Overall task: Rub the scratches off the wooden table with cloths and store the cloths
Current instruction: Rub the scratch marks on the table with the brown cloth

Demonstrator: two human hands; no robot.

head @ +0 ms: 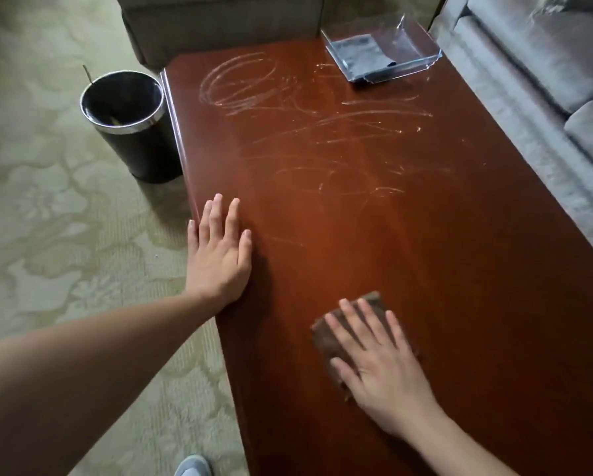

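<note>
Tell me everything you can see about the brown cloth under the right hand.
The brown cloth is a small, flat, roughly rectangular piece, apparently soft fabric, lying on the reddish-brown wooden table near its near end. The right hand presses on it with straight, spread fingers, covering most of it; one corner shows beyond the fingertips. The pale scratches lie farther off.

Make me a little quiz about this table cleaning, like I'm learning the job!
1. What lies under the right hand? A) a sponge B) a brown cloth C) a brush
2. True or false: the left hand lies flat on the wooden table.
3. Fill the gap: the black bin stands on the ____ beside the table.
Key: 1 B; 2 true; 3 carpet.
</note>
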